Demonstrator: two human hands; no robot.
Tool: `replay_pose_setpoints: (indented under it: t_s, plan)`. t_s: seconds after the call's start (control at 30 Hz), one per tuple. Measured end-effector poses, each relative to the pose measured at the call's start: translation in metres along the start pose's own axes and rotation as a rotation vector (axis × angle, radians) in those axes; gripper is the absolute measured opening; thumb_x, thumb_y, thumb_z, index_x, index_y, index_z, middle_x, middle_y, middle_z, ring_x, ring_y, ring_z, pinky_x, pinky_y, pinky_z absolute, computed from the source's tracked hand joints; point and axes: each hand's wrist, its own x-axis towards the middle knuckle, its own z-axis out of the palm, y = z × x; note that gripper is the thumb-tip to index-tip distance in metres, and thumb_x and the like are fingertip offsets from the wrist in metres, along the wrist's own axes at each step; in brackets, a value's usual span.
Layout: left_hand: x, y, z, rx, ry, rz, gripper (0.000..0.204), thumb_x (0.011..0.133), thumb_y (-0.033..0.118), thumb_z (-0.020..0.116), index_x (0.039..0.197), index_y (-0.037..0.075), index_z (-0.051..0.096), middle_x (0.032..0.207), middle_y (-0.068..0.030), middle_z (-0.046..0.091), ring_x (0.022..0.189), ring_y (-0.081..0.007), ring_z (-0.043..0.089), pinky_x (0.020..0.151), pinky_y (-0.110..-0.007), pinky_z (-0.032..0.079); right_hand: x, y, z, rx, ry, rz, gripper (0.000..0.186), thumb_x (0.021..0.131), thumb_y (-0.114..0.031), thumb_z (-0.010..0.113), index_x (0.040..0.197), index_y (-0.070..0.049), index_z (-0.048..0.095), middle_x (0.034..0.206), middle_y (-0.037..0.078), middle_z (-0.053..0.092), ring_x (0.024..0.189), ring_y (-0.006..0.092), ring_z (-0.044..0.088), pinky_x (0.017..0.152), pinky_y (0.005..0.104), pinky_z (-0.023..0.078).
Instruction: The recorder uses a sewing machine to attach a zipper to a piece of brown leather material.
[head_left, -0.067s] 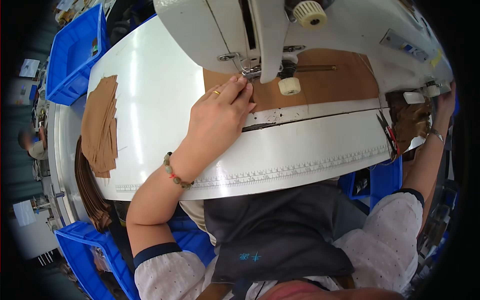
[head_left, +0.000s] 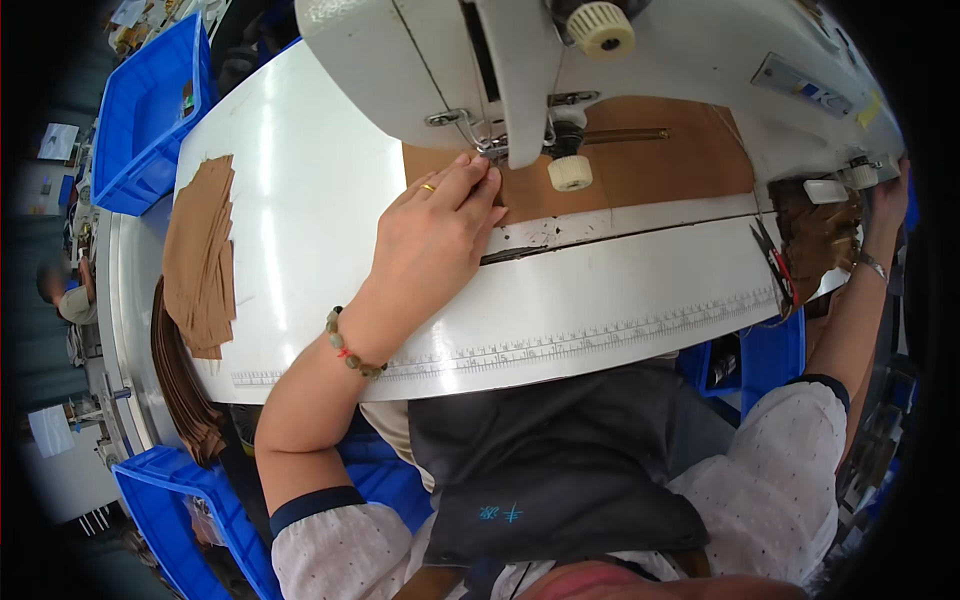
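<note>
A brown fabric panel [head_left: 665,177] with a zipper-like strip [head_left: 625,135] lies under the white sewing machine [head_left: 690,60]. My left hand [head_left: 435,235] rests at the panel's left part, its fingertips pressed together on the fabric right beside the presser foot [head_left: 493,150]. It wears a ring, and a bead bracelet circles the wrist. My right hand [head_left: 890,195] reaches to the machine's right end, touching or close to its side; its fingers are hidden there. Near that arm lie red-handled scissors [head_left: 778,268] and a bunched dark brown cloth [head_left: 818,235].
A stack of brown fabric pieces [head_left: 200,260] lies on the table's left side, with darker strips [head_left: 180,385] hanging over the edge. Blue bins stand at the upper left [head_left: 150,120], lower left [head_left: 195,510] and below the table [head_left: 770,360]. A ruler scale [head_left: 520,350] runs along the front edge.
The machine head appears slightly further left and higher, as the view has shifted a little. Both hands stay in nearly the same places, the left one still on the fabric.
</note>
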Motion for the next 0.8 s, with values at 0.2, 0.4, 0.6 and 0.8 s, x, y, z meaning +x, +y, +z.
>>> replay_pose_setpoints:
  t_s: [0.2, 0.4, 0.6, 0.8]
  plan:
    - [0.000, 0.002, 0.005, -0.014, -0.004, 0.007, 0.029, 0.089, 0.018, 0.077, 0.114, 0.003, 0.076, 0.118, -0.0089, 0.073, 0.113, -0.0251, 0.071, 0.095, -0.036, 0.058, -0.001, 0.013, -0.026, 0.024, -0.060, -0.023, 0.039, 0.109, -0.018, 0.056, 0.141, 0.002, 0.056, 0.145, 0.019, 0.058, 0.134, 0.0305, 0.057, 0.116, 0.0443, 0.047]
    - [0.017, 0.028, 0.003, -0.029, 0.047, 0.199, 0.031, 0.089, 0.017, 0.078, 0.117, 0.004, 0.075, 0.124, -0.0091, 0.072, 0.110, -0.0278, 0.072, 0.086, -0.037, 0.059, -0.176, -0.034, -0.003, -0.857, -0.143, -0.635, 0.028, 0.105, -0.019, 0.067, 0.125, -0.001, 0.073, 0.121, 0.006, 0.074, 0.107, 0.0166, 0.069, 0.098, 0.0319, 0.054]
    - [0.061, 0.064, 0.033, 0.010, 0.025, 0.063, 0.051, 0.095, 0.035, 0.071, 0.131, -0.001, 0.066, 0.137, -0.0152, 0.067, 0.121, -0.0331, 0.067, 0.089, -0.041, 0.059, -0.322, -0.015, 0.004, -1.224, -1.055, -0.766, 0.022, 0.088, 0.006, 0.068, 0.109, 0.002, 0.074, 0.114, 0.014, 0.074, 0.105, 0.0317, 0.069, 0.093, 0.0397, 0.056]
    - [0.043, 0.065, 0.005, -0.200, -0.203, 0.024, 0.048, 0.097, 0.039, 0.069, 0.128, 0.003, 0.069, 0.129, -0.0122, 0.072, 0.121, -0.0313, 0.069, 0.094, -0.041, 0.059, -0.310, 0.003, -0.008, -1.234, -1.071, -0.812, 0.027, 0.084, 0.010, 0.065, 0.109, 0.002, 0.073, 0.122, 0.014, 0.073, 0.110, 0.0350, 0.068, 0.095, 0.0429, 0.056]
